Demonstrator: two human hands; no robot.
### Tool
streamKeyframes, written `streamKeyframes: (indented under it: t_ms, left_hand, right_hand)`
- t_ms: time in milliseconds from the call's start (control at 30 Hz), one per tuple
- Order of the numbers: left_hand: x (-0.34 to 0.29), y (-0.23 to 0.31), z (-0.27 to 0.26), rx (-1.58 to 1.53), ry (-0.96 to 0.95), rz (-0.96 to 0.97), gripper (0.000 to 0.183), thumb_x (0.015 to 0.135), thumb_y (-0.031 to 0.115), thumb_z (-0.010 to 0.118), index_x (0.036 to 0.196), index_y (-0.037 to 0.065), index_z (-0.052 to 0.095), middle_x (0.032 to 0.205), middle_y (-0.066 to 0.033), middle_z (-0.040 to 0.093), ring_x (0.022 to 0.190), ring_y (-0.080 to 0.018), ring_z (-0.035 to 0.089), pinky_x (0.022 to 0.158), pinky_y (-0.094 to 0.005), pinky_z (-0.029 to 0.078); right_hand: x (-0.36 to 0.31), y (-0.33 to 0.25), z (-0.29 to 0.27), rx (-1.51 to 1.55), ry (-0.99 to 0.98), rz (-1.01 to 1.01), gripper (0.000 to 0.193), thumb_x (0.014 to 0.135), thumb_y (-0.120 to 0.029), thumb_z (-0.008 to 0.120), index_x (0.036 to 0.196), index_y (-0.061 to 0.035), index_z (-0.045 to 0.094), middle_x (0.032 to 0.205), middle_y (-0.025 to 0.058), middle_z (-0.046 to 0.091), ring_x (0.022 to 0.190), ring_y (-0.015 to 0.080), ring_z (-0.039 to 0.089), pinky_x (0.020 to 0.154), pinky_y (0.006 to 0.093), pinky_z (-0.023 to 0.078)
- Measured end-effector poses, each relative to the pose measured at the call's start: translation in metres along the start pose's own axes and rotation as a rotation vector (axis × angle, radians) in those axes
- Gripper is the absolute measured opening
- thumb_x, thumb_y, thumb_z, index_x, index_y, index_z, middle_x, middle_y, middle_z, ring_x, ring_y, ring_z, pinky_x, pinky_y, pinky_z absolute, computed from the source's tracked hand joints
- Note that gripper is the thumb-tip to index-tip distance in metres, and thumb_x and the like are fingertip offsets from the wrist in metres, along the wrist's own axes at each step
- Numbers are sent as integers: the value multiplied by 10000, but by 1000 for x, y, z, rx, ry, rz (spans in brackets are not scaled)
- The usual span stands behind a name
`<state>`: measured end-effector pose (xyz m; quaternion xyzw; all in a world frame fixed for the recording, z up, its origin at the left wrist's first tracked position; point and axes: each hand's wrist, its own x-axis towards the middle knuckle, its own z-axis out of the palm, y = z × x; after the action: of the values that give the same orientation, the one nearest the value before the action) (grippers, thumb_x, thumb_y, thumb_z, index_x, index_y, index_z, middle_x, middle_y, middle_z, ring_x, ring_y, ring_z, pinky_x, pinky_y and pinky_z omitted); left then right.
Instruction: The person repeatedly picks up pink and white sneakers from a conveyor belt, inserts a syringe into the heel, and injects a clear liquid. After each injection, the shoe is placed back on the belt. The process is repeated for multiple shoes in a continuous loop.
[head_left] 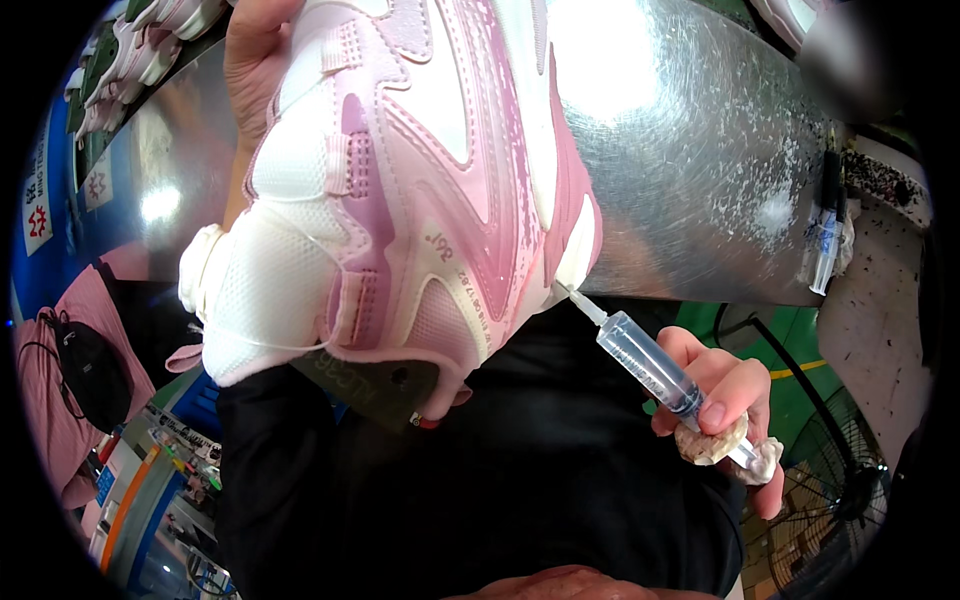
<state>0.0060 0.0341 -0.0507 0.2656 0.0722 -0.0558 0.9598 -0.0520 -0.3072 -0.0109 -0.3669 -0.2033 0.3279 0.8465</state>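
Note:
A pink and white sneaker (470,200) is held up close in front of me, tilted on its side with its opening toward my body. A dark green last (375,385) fills the opening. My left hand (258,70) grips the shoe from its far left side, most of its fingers hidden behind it. In my right hand (725,385) is a clear syringe (645,360), part filled with liquid, whitish lumps stuck around its flange and plunger. The syringe's thin tip meets the shoe near the heel, where sole and upper join; whether liquid comes out cannot be seen.
Behind the shoe lies a shiny metal tabletop (690,220) with white residue. More syringes (825,225) rest at its right end. Pink and white shoes (130,65) stand at the upper left. A black fan (840,500) is at the lower right, a black bag (92,365) at the left.

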Motion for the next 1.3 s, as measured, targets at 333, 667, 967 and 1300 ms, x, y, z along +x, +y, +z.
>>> streamKeyframes:
  t_ms: [333,667,967,1300]
  left_hand:
    - [2,8,0,35,10,4,447,853,294,573,1173,-19,560,1082,-160,649,969,-264,648,884,-387,528]
    - [1,6,0,51,30,-8,470,866,318,564,1198,-14,547,1102,-161,642,986,-267,643,892,-392,524]
    - [-1,9,0,108,82,-16,491,878,340,556,1222,-10,534,1121,-162,635,1002,-269,639,900,-395,522]
    - [-44,33,0,380,380,-85,514,891,364,547,1248,-5,521,1141,-164,628,1019,-272,634,908,-400,518]
  right_hand:
    - [0,2,0,-17,-23,-1,831,683,-729,668,1110,-18,616,935,127,632,751,184,443,650,304,338]
    - [-1,6,-2,-33,5,-46,831,678,-728,671,1106,-19,618,924,126,635,738,180,443,633,294,333]
    - [-4,12,-3,-135,-29,-82,800,655,-709,689,1073,-28,637,905,87,641,710,177,422,615,286,314]
    - [-9,26,-14,-220,-89,-159,825,667,-678,706,1119,2,591,930,87,655,716,197,467,643,298,342]
